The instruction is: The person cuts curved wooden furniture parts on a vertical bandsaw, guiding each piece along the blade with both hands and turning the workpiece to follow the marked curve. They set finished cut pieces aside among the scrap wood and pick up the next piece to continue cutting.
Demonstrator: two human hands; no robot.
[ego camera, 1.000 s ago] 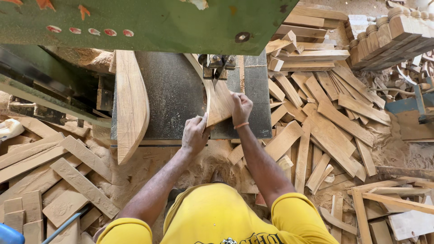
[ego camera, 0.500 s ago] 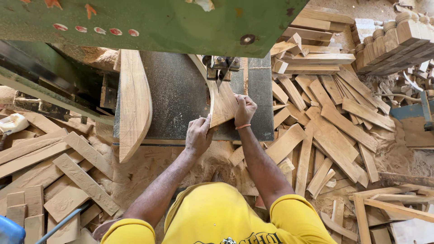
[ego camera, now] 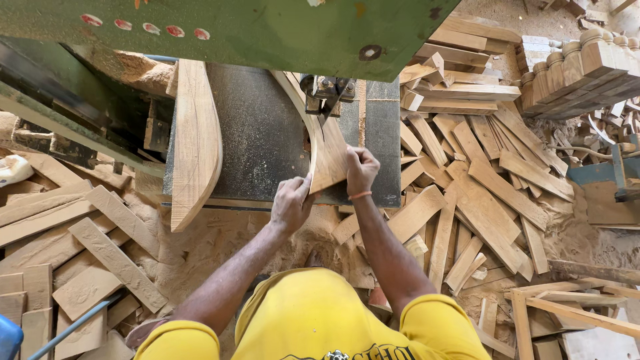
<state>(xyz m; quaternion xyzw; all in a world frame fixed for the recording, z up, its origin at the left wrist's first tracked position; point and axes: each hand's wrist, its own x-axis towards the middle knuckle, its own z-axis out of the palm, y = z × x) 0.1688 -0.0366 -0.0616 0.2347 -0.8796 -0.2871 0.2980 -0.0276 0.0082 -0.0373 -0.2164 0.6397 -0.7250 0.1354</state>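
Sawdust covers the floor around you, with offcut planks point(ego camera: 480, 180) strewn to your right and flat boards point(ego camera: 73, 240) stacked to your left. Ahead stands the green bandsaw housing point(ego camera: 267, 33) over its dark steel table point(ego camera: 260, 133). On the table's left edge lies a long curved wooden blank point(ego camera: 195, 140). At the blade guide point(ego camera: 327, 90) sits your curved workpiece point(ego camera: 328, 157), flat on the table. Your left hand point(ego camera: 291, 203) pinches its near corner, fingers closed on the wood; your right hand point(ego camera: 361, 170) clamps its right edge, fingers curled tight.

Woodworking shop: green bandsaw point(ego camera: 267, 30), sawdust, offcut planks point(ego camera: 493, 180) piled around
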